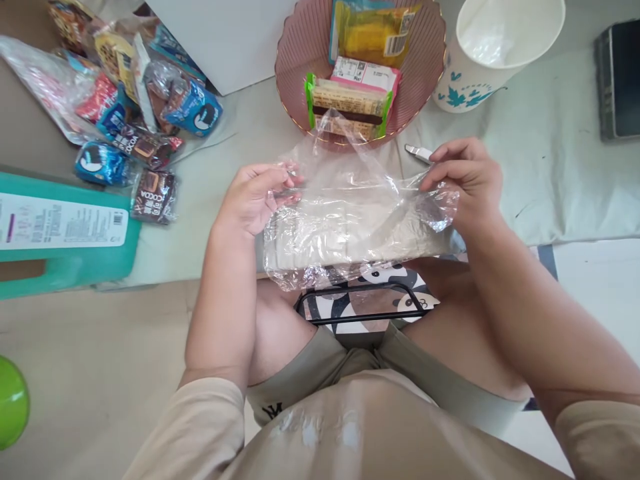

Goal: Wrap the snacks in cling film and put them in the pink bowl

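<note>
A crinkled clear plastic bag (345, 227) stretches between my two hands at the table's near edge. My left hand (257, 197) pinches its left side between thumb and fingers. My right hand (467, 180) grips the right side with its fingertips closed. Close to the right fingertips is a thin silver blade-like piece (418, 154); whether the hand holds it or it lies on the table, I cannot tell. Just beyond the bag stands a pink ribbed bowl (293, 87) with several wrapped snacks, among them a green-edged packet (347, 110). The bag's upper part overlaps the bowl's near rim.
Several snack packets (193, 107) lie in a pile at upper left, above a teal box (107, 257). A white paper cup (463, 83) with teal leaves stands right of the bowl. Farther right is a black device (620, 83). A black frame (365, 319) shows between my legs.
</note>
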Action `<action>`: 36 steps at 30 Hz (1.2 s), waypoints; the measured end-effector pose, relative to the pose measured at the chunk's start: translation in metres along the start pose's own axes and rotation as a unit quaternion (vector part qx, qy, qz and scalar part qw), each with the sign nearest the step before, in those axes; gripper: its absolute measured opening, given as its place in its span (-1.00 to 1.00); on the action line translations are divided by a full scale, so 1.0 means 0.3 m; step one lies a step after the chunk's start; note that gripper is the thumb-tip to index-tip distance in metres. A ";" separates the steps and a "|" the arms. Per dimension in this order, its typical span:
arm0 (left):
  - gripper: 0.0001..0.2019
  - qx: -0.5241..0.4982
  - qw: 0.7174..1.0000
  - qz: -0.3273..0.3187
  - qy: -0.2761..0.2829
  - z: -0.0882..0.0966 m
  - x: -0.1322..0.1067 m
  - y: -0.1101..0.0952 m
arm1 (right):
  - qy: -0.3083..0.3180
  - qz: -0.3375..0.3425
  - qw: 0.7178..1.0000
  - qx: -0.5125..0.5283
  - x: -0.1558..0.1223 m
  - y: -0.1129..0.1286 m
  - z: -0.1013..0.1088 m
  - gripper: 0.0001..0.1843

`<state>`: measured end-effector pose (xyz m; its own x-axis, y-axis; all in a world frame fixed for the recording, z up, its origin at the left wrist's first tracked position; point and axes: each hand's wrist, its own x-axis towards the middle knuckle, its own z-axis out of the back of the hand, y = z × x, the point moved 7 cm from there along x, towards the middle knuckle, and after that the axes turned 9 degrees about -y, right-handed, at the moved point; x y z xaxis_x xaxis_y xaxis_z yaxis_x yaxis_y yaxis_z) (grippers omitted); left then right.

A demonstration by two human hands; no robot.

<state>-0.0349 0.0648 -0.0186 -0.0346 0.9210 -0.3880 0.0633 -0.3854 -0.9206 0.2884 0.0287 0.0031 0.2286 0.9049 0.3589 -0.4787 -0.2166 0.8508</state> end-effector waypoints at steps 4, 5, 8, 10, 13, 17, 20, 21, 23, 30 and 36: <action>-0.75 -0.094 0.995 -0.035 0.020 0.011 -0.017 -0.039 | -0.022 -0.003 1.000 -0.008 0.007 -0.004 0.006 -0.77; -0.73 -0.114 0.992 -0.039 0.023 0.015 -0.020 -0.045 | -0.030 -0.003 0.999 -0.010 0.010 -0.007 0.008 -0.77; -0.73 -0.127 0.990 -0.056 0.014 0.022 -0.022 -0.052 | -0.056 0.011 0.998 -0.005 0.015 -0.020 0.011 -0.80; -0.72 -0.120 0.989 -0.082 0.007 0.015 -0.022 -0.056 | -0.069 0.035 0.997 0.005 0.015 -0.022 0.008 -0.82; -0.49 -0.115 0.990 -0.083 0.014 -0.014 -0.019 -0.054 | -0.069 0.062 0.996 0.008 0.011 -0.023 0.002 -0.80; -0.73 -0.049 0.997 0.000 -0.055 -0.020 0.000 -0.022 | -0.037 0.068 0.997 -0.018 0.004 -0.027 -0.003 -0.80; -0.77 0.008 0.997 0.033 -0.071 -0.028 0.005 -0.010 | -0.001 0.081 0.996 -0.028 -0.004 -0.020 -0.009 -0.80; -0.76 0.022 0.997 0.038 -0.066 -0.031 0.006 -0.007 | 0.007 0.086 0.996 -0.029 -0.007 -0.015 -0.011 -0.80; -0.77 0.053 0.996 0.037 -0.059 -0.029 0.007 -0.002 | -0.001 0.075 0.997 -0.032 -0.006 -0.008 -0.007 -0.80; -0.70 0.087 0.989 -0.013 -0.121 0.058 0.023 0.001 | -0.032 -0.211 0.977 -0.006 -0.013 -0.078 0.006 -0.70; -0.79 0.103 0.988 0.027 -0.111 0.018 0.024 0.011 | 0.092 -0.236 0.966 -0.056 -0.047 -0.046 -0.031 -0.89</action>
<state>-0.0405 0.0698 -0.0247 -0.2563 0.8725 -0.4160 -0.1333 -0.4582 -0.8788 0.2840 0.0224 -0.0172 0.2947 0.9452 -0.1406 -0.4493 0.2669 0.8526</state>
